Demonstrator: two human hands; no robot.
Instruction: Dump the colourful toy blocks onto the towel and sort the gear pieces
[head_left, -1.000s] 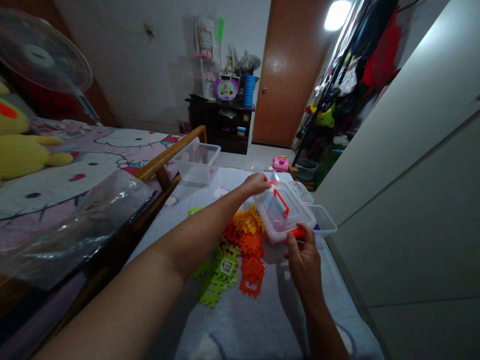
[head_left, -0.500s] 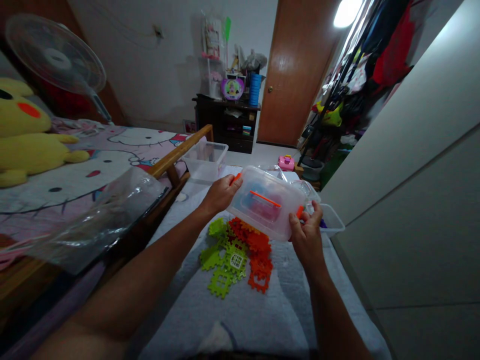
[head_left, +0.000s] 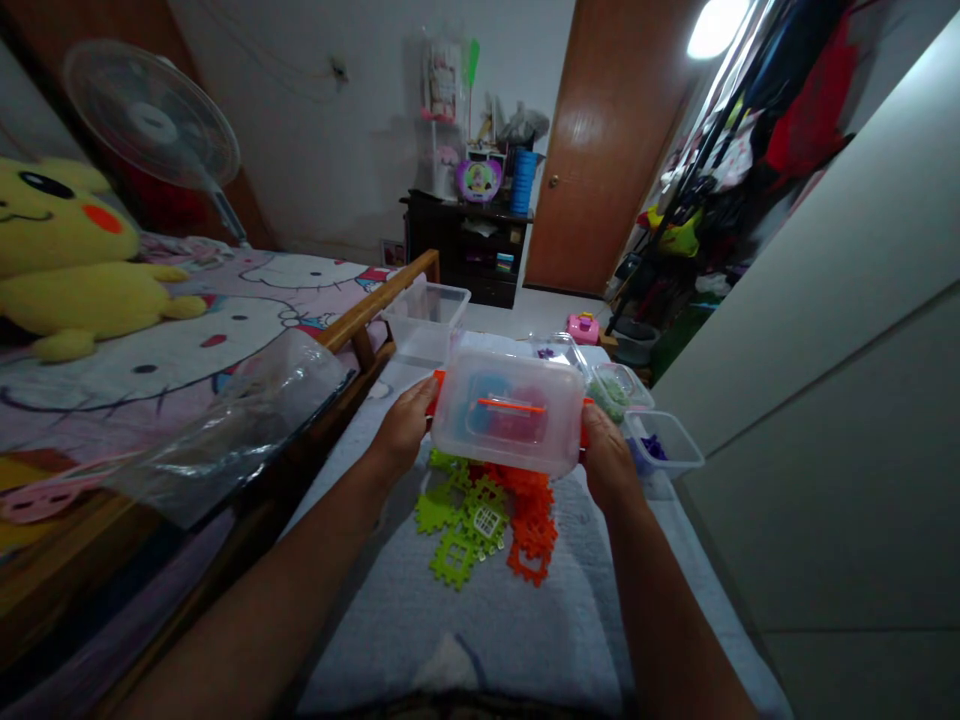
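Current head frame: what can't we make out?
- Head view: contents of the lidded box; only blurred blue and pink patches through its cloudy plastic.
- Head view: far part of the orange pieces, hidden behind the lidded box.
- Head view: some fingers of left hand and right hand, behind the lidded box.
- Head view: yellow plush toy, cut by left edge.

Beyond the far edge of the grey-blue blanket (head_left: 555, 640), pale floor (head_left: 491, 321) runs to a dark cabinet (head_left: 433, 240) against a pale grey wall (head_left: 285, 130), with a closed brown door (head_left: 592, 130) beside it. Along the blanket's left edge runs a bed (head_left: 300, 275) with a wooden rail (head_left: 382, 297). A pale wardrobe (head_left: 840, 420) lines the right edge. Past the far right corner, a bright light (head_left: 716, 28) shines beside hanging clothes (head_left: 814, 105).
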